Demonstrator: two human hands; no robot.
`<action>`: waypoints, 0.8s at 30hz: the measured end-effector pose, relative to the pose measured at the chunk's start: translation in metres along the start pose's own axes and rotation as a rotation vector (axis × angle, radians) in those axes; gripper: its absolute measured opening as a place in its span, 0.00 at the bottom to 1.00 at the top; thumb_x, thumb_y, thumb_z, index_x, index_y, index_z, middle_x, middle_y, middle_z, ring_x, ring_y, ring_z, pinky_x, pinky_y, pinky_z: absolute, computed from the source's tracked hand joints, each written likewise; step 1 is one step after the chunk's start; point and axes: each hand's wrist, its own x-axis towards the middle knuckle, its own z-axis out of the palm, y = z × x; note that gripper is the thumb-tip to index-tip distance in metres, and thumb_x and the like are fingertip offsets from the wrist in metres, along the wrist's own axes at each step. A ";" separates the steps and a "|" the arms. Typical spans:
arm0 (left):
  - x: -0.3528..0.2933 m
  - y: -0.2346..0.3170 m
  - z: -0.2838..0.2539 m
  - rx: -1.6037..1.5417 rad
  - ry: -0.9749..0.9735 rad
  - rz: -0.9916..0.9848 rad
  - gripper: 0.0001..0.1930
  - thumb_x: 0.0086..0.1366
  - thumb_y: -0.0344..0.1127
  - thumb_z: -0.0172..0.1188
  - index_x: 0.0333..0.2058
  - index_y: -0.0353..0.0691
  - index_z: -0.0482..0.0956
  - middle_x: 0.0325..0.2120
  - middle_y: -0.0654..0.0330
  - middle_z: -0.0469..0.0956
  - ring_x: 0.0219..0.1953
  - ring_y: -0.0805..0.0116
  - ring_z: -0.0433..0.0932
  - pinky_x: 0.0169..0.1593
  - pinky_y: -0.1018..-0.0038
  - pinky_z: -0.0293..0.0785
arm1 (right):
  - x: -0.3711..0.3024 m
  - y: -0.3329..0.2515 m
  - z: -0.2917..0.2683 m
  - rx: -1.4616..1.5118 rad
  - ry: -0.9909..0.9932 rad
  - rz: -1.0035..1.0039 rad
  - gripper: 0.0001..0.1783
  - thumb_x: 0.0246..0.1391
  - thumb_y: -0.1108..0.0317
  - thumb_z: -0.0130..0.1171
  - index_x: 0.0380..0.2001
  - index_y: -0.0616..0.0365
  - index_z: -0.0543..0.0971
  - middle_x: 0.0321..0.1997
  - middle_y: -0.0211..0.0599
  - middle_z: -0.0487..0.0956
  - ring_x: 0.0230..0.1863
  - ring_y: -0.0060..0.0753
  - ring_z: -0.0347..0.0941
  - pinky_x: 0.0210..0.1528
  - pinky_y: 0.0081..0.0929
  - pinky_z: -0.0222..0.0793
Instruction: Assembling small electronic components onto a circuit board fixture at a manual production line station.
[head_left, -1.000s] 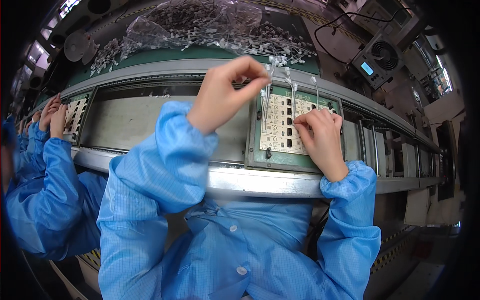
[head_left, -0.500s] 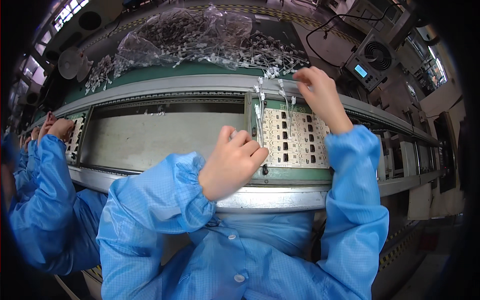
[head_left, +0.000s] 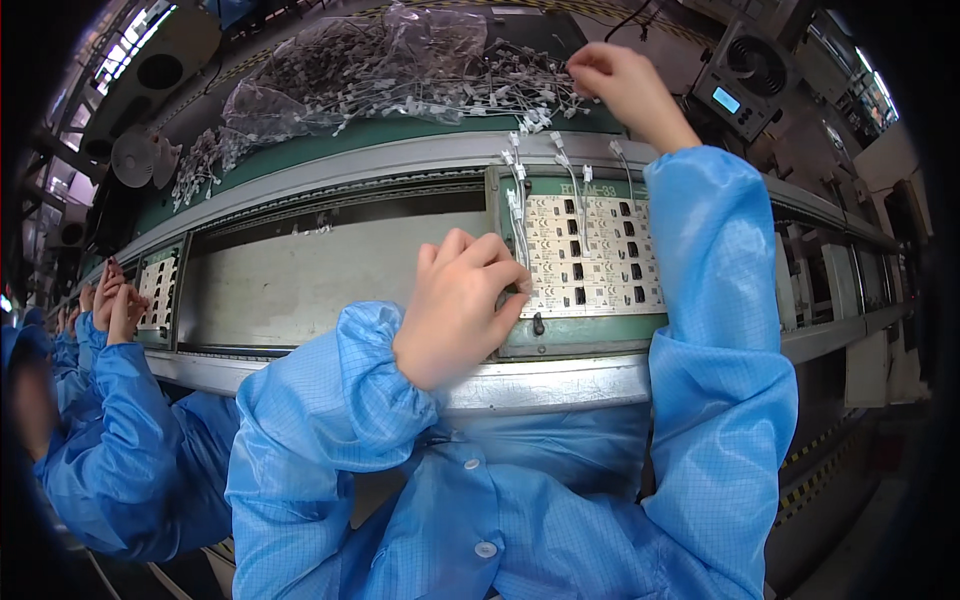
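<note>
A panel of pale circuit boards [head_left: 607,243] with rows of black parts lies in a green fixture [head_left: 590,335]. Thin white cables [head_left: 515,205] with white connectors run down over the panel's left side. My left hand [head_left: 462,305] is at that left edge, thumb and fingertips closed together by the cables' lower ends; whatever they pinch is hidden. Beyond the rail, my right hand [head_left: 625,90] is raised at the right end of a heap of white cables [head_left: 530,95]. Its fingers are curled together, and I cannot make out anything in them.
Clear plastic bags [head_left: 262,103] lie among the cable heap. A metal rail [head_left: 380,160] runs across behind the fixture. At the far right stands a grey device with a fan and lit screen [head_left: 740,90]. A co-worker's hands [head_left: 122,305] are at another panel [head_left: 158,290] on the left.
My right hand has moved up and away from the panel to the cable heap, uncovering another cable at the panel's right. My left hand stays at the panel's left edge, its fingers shifted slightly.
</note>
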 end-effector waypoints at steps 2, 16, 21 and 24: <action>0.000 0.002 -0.001 0.007 -0.011 -0.009 0.05 0.54 0.31 0.66 0.32 0.46 0.83 0.33 0.66 0.74 0.40 0.62 0.69 0.45 0.67 0.61 | 0.006 0.004 -0.018 0.092 0.013 0.031 0.13 0.60 0.67 0.57 0.44 0.63 0.80 0.35 0.35 0.83 0.37 0.22 0.78 0.42 0.22 0.74; -0.006 0.018 0.003 0.305 0.119 0.134 0.05 0.54 0.31 0.67 0.31 0.43 0.82 0.34 0.65 0.74 0.43 0.59 0.69 0.45 0.65 0.62 | -0.060 -0.045 -0.070 0.559 0.136 0.029 0.11 0.60 0.68 0.58 0.43 0.63 0.80 0.36 0.34 0.82 0.37 0.22 0.77 0.43 0.20 0.73; -0.004 0.016 -0.001 0.213 0.050 0.095 0.05 0.54 0.31 0.67 0.31 0.43 0.82 0.34 0.65 0.75 0.43 0.59 0.69 0.46 0.64 0.62 | -0.095 -0.030 -0.076 0.669 0.143 0.043 0.13 0.64 0.64 0.57 0.46 0.61 0.79 0.40 0.34 0.81 0.42 0.21 0.76 0.48 0.18 0.72; -0.005 0.016 0.001 0.211 0.057 0.099 0.06 0.54 0.31 0.67 0.31 0.43 0.82 0.34 0.65 0.75 0.44 0.58 0.69 0.46 0.64 0.62 | -0.107 -0.024 -0.075 0.699 0.178 0.056 0.11 0.64 0.65 0.57 0.44 0.62 0.79 0.37 0.31 0.79 0.39 0.19 0.74 0.45 0.17 0.70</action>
